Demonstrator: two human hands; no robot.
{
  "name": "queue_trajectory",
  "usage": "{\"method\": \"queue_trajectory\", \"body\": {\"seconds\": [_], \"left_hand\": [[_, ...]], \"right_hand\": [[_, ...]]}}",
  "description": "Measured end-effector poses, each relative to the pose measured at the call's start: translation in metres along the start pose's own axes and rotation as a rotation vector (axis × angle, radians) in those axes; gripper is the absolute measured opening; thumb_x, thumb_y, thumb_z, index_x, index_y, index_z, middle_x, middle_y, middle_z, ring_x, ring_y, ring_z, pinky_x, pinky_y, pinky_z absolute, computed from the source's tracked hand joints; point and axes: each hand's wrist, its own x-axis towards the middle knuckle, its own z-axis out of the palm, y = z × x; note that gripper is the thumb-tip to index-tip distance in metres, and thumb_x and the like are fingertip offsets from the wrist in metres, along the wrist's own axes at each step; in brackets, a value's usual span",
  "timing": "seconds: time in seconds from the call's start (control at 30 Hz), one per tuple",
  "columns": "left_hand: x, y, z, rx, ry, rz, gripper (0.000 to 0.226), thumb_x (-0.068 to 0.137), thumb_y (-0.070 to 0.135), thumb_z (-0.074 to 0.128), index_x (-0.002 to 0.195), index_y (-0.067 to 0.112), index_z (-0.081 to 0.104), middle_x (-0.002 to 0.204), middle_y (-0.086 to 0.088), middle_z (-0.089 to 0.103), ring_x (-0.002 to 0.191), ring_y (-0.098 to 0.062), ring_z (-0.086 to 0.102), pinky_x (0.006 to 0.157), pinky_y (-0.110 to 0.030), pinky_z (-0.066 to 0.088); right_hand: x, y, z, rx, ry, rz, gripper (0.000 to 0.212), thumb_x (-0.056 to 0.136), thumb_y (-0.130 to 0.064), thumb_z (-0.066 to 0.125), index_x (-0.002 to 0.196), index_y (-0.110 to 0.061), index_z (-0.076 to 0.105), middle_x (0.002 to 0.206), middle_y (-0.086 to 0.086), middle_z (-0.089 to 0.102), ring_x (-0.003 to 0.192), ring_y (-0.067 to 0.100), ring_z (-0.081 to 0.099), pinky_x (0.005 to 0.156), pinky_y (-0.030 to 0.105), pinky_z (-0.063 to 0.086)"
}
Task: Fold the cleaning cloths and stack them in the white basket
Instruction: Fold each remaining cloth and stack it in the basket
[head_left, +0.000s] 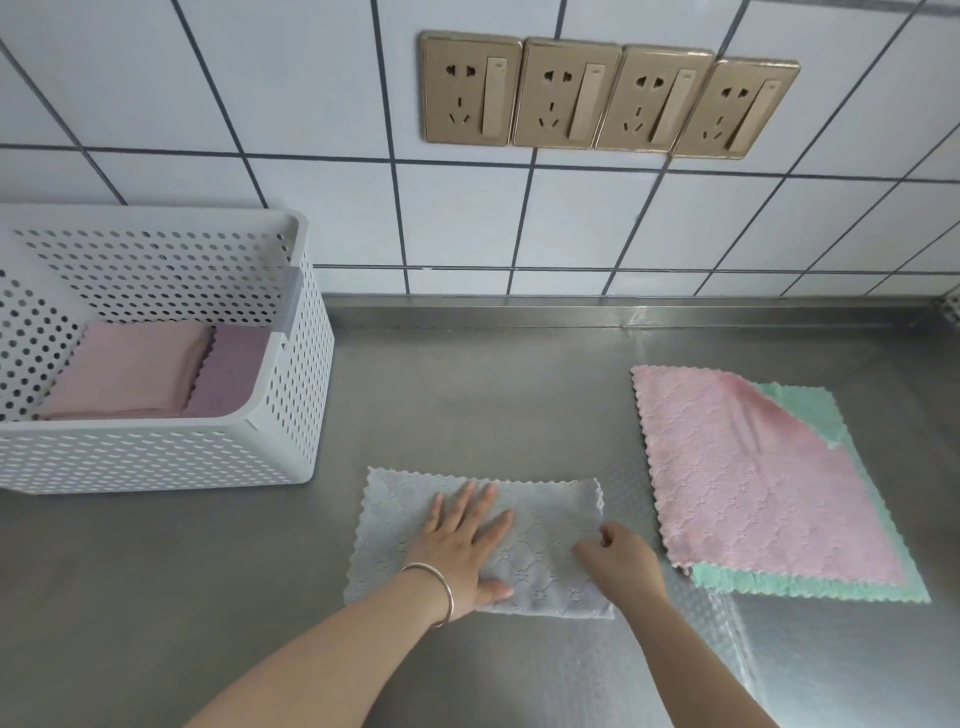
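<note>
Steel tabletop (467, 395) across the lower frame, cut off at the bottom and sides. White basket (171, 457) at left, perforated, cropped by the left edge; inside, a folded pink cloth (124, 371) over a purple one (231, 371), mostly hidden. At right, an open pink cloth (748, 478) covering most of a green cloth (810, 584). Lower centre, grey cloth (540, 525), folded to a rectangle, scalloped edges, diamond weave. Left hand (465, 545) flat on it, fingers straight and spread, bracelet (434, 592) at the wrist. Right hand (621, 558) at its right edge, fingers curled, seemingly pinching the cloth. No legible writing.
</note>
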Motion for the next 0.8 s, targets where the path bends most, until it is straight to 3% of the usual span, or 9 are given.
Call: {"method": "queue_trajectory", "body": {"seconds": [0.1,0.17,0.23,0.33,0.4,0.47,0.53,0.67,0.8], "left_hand": [[-0.003,0.006,-0.023,-0.165,0.055,-0.047,0.066,0.092,0.061,0.018,0.148,0.029,0.004,0.157,0.003,-0.013,0.143,-0.02,-0.018,0.117,-0.046,-0.007],[-0.008,0.015,-0.042,-0.461,0.184,-0.107,0.058,0.094,0.055,0.027,0.144,0.025,0.03,0.155,0.004,0.019,0.144,-0.016,0.011,0.118,-0.037,0.009],[-0.014,0.026,-0.062,-0.978,0.25,-0.212,0.033,0.094,0.049,0.04,0.115,0.033,0.06,0.13,0.001,0.055,0.127,-0.017,0.046,0.109,-0.035,0.034],[-0.017,0.031,-0.079,-1.671,0.164,-0.332,0.019,0.09,0.038,0.055,0.078,0.029,0.068,0.085,0.001,0.069,0.079,-0.017,0.068,0.073,-0.037,0.058],[-0.016,0.025,-0.082,-1.684,0.148,-0.393,0.023,0.087,0.033,0.058,0.07,0.024,0.069,0.073,-0.001,0.067,0.061,-0.016,0.063,0.054,-0.025,0.05],[-0.015,0.013,-0.08,-1.538,0.196,-0.454,0.028,0.079,0.033,0.055,0.055,0.022,0.066,0.069,-0.007,0.064,0.065,-0.022,0.058,0.061,-0.024,0.042],[-0.017,0.0,-0.077,-1.352,0.253,-0.445,0.029,0.085,0.026,0.051,0.062,0.017,0.067,0.069,-0.012,0.063,0.065,-0.021,0.056,0.063,-0.026,0.04],[-0.024,-0.029,-0.069,-1.144,0.398,-0.47,0.025,0.096,0.021,0.044,0.078,0.01,0.057,0.051,-0.003,0.047,0.03,-0.004,0.044,0.043,-0.02,0.039],[-0.033,-0.055,-0.055,-1.097,0.413,-0.508,0.021,0.096,0.021,0.045,0.087,0.008,0.059,0.055,-0.001,0.044,0.033,-0.006,0.043,0.042,-0.024,0.039]], "right_hand": [[-0.016,-0.015,-0.003,-0.132,0.028,-0.104,0.005,0.079,-0.023,0.051,0.082,-0.021,0.054,0.076,-0.002,0.058,0.078,0.022,0.055,0.065,0.028,0.039],[-0.027,-0.027,-0.003,-0.136,0.051,-0.177,0.024,0.082,-0.024,0.051,0.105,-0.023,0.059,0.093,0.001,0.065,0.091,0.025,0.059,0.072,0.029,0.042],[-0.039,-0.039,-0.001,-0.107,0.089,-0.276,0.034,0.085,-0.024,0.052,0.119,-0.024,0.056,0.097,-0.001,0.065,0.098,0.024,0.06,0.077,0.03,0.044],[-0.057,-0.055,0.007,-0.051,0.114,-0.433,0.042,0.087,-0.02,0.054,0.128,-0.026,0.05,0.097,-0.006,0.063,0.094,0.019,0.062,0.079,0.029,0.046],[-0.065,-0.062,0.017,0.029,0.092,-0.5,0.045,0.085,-0.014,0.055,0.129,-0.026,0.05,0.098,-0.006,0.066,0.091,0.016,0.063,0.075,0.023,0.046],[-0.069,-0.065,0.029,0.121,0.034,-0.544,0.052,0.084,-0.012,0.057,0.133,-0.027,0.046,0.099,-0.006,0.067,0.092,0.011,0.062,0.071,0.012,0.041],[-0.071,-0.063,0.043,0.153,0.044,-0.617,0.06,0.082,-0.016,0.059,0.138,-0.024,0.041,0.112,-0.005,0.063,0.103,0.008,0.057,0.078,0.005,0.036],[-0.063,-0.041,0.075,-0.121,0.239,-0.852,0.073,0.068,-0.032,0.054,0.137,-0.01,0.039,0.136,0.006,0.047,0.124,0.016,0.037,0.104,0.023,0.025],[-0.046,-0.021,0.1,-0.415,0.203,-0.876,0.089,0.06,-0.023,0.065,0.142,-0.011,0.032,0.15,0.003,0.032,0.136,0.016,0.026,0.107,0.039,0.02]]}}
